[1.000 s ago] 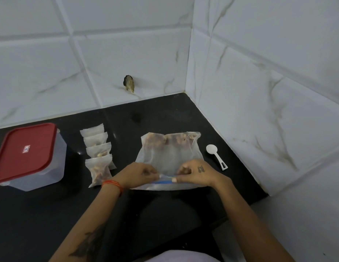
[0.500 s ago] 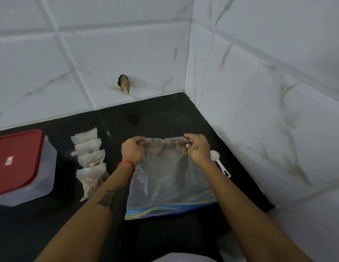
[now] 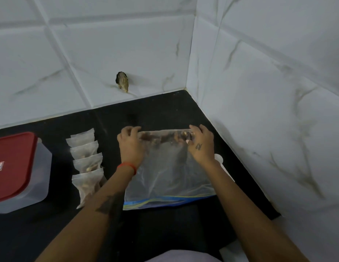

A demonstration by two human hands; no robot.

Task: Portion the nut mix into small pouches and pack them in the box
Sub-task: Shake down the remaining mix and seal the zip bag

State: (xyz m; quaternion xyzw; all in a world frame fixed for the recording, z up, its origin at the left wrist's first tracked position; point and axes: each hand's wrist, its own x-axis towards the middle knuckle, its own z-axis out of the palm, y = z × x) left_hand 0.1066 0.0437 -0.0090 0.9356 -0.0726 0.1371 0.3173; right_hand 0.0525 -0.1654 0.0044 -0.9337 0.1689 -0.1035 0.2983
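Note:
A large clear zip bag [image 3: 168, 178] with a blue seal strip lies on the black counter, its seal end nearest me. The nut mix [image 3: 163, 138] is bunched at the bag's far end. My left hand [image 3: 131, 146] grips the far left corner of the bag, and my right hand [image 3: 200, 143] grips the far right corner. Several small filled pouches [image 3: 87, 165] lie overlapping in a row left of the bag. A clear plastic box [image 3: 42, 178] with a red lid [image 3: 11, 163] on it stands at the far left.
A white plastic spoon [image 3: 219, 159] lies right of the bag, mostly hidden by my right wrist. White tiled walls close the counter at the back and right. A hole with debris [image 3: 123, 84] marks the back wall. The counter edge runs near my body.
Both hands left the bag's seal end and moved to its far end, where the nuts sit. In the last half second they have stayed there.

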